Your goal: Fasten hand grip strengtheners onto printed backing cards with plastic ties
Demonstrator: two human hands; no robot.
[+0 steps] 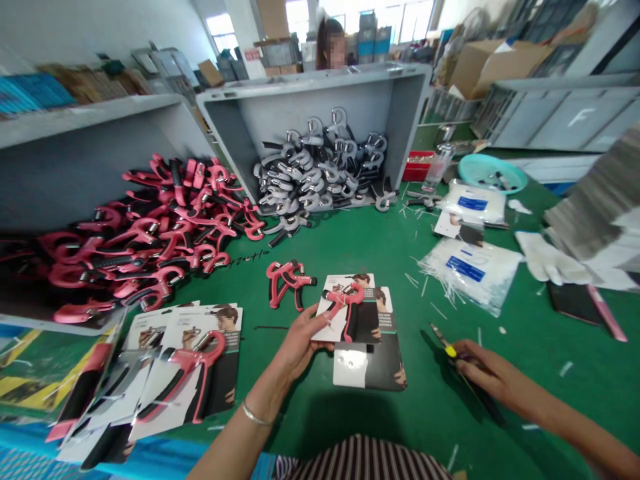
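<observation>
My left hand (305,340) is closed on the edge of a printed backing card carrying a pink-and-black hand grip strengthener (354,313). Beneath it, another backing card (370,367) lies flat on the table. My right hand (473,360) is wrapped round yellow-and-black pliers (451,350), whose metal tip points up and left. A loose pink strengthener (289,283) rests just beyond my left hand. To the left, carded strengtheners (195,363) lie overlapping in a pile.
A grey crate (313,87) on its side spills grey strengtheners; another crate (185,123) spills pink ones. Bags of white zip ties (473,270), a turquoise plate (493,173) and white gloves (550,260) lie to the right. A person (333,47) is behind the crates.
</observation>
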